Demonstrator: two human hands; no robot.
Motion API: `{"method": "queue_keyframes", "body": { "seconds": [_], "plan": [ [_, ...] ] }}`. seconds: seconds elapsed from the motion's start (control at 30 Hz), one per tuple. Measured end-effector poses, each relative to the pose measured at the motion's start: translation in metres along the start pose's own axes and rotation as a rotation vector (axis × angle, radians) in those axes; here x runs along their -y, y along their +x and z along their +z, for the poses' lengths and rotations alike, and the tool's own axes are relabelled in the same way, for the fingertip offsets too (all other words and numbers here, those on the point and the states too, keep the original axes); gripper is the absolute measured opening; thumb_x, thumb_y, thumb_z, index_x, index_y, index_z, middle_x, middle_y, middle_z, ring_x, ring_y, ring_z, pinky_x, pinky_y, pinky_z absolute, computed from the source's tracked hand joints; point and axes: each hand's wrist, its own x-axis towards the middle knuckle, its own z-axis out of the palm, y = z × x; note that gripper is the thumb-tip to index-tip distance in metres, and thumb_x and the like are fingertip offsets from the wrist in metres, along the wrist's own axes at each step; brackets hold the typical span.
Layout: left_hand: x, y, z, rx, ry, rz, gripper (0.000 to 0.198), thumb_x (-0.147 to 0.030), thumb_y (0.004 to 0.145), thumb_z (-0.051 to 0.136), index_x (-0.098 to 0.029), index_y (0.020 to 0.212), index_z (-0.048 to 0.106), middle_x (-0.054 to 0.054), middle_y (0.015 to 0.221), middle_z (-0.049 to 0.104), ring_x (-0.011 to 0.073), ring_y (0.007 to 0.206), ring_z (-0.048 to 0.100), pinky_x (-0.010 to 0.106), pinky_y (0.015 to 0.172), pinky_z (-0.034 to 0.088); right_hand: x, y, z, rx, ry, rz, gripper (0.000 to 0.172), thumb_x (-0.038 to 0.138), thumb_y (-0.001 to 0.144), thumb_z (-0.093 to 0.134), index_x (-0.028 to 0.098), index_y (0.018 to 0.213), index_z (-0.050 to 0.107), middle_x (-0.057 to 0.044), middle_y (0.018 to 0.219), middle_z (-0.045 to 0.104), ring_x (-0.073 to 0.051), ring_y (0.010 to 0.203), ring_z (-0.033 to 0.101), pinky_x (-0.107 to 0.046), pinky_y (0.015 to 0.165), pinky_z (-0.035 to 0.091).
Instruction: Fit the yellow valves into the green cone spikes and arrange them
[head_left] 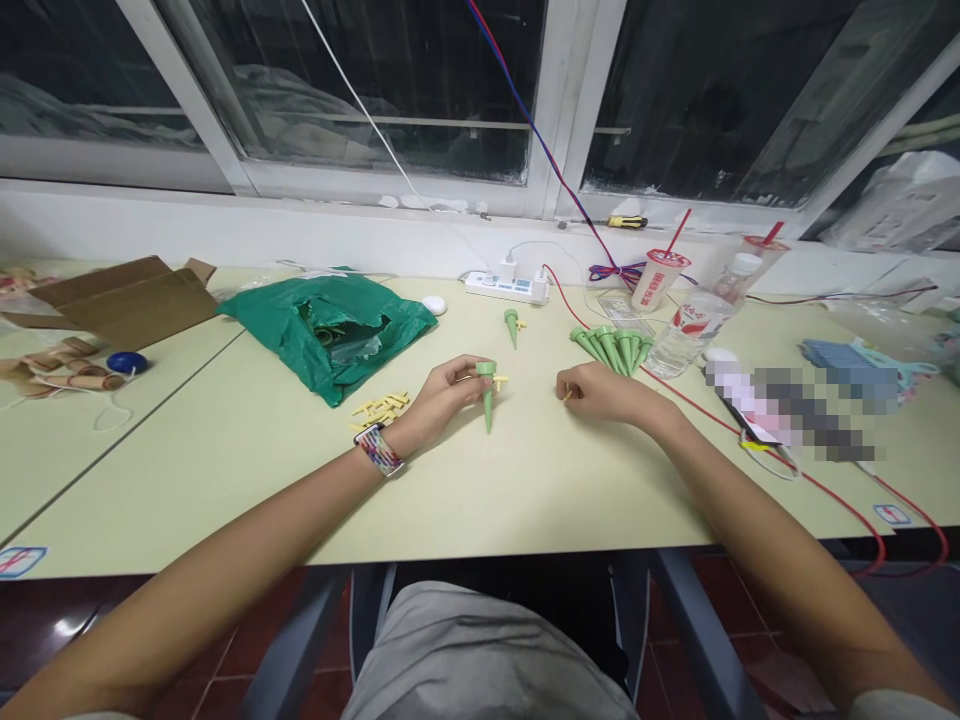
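Clock read from the seat, 12 at the window.

Far left, 10 o'clock: cardboard box [112, 302], flaps open; wooden rolls [71, 366]; blue ball [126, 362].

Left of centre, 11 o'clock: green plastic bag [322, 335], torn open, and below it a loose pile of yellow pegs [381, 408]. A knock from the left wrist's beaded band [381, 450] could scatter these.

Centre, 12 o'clock: left hand [448, 392], fingers curled, pinching the head of a green plastic spike [488, 398], point toward the seat. A yellow peg [499, 381] sits just beside that head. A weak hold could let the spike drop and roll. A second spike [512, 325] lies further out.

Right of centre, 1 o'clock: right hand [604, 392], thumb and forefinger pressed together on a small yellow piece [568, 396]. So tiny a piece could slip from damp fingers. Beside it, a heap of green spikes [611, 348] touches a water bottle [686, 322]; a careless reach could tip the bottle toward the red cable [686, 398].
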Motion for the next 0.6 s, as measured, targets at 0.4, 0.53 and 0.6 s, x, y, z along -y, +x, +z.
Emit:
{"method": "queue_keyframes", "body": {
  "seconds": [0.4, 0.53, 0.6],
  "plan": [
    [0.001, -0.001, -0.001, 0.026, -0.048, -0.013, 0.035, -0.031, 0.078, 0.085, -0.018, 0.108, 0.072, 0.005, 0.099, 0.072, 0.0184, 0.092, 0.071, 0.033, 0.088, 0.054, 0.040, 0.015, 0.044, -0.309, 0.798, -0.203, 0.011, 0.026, 0.087, 0.064, 0.019, 0.095, 0.067, 0.001, 0.078, 0.066, -0.015, 0.073, 0.066, -0.028, 0.072, 0.050],
    [-0.001, -0.002, 0.001, 0.056, -0.025, -0.025, 0.033, -0.032, 0.081, 0.084, -0.019, 0.108, 0.070, 0.004, 0.095, 0.072, 0.0189, 0.089, 0.072, 0.036, 0.090, 0.055, 0.048, 0.013, 0.057, -0.443, 0.937, -0.182, 0.023, 0.038, 0.087, 0.077, 0.020, 0.093, 0.064, -0.003, 0.089, 0.075, -0.021, 0.091, 0.075, -0.035, 0.087, 0.056],
    [-0.002, -0.003, 0.002, 0.065, 0.009, -0.020, 0.034, -0.032, 0.081, 0.084, -0.019, 0.108, 0.070, 0.004, 0.090, 0.072, 0.0178, 0.084, 0.071, 0.034, 0.085, 0.055, 0.052, 0.012, 0.058, -0.497, 0.941, -0.206, 0.027, 0.043, 0.089, 0.077, 0.021, 0.094, 0.062, -0.004, 0.095, 0.077, -0.022, 0.097, 0.076, -0.036, 0.090, 0.057]
  ]
}}
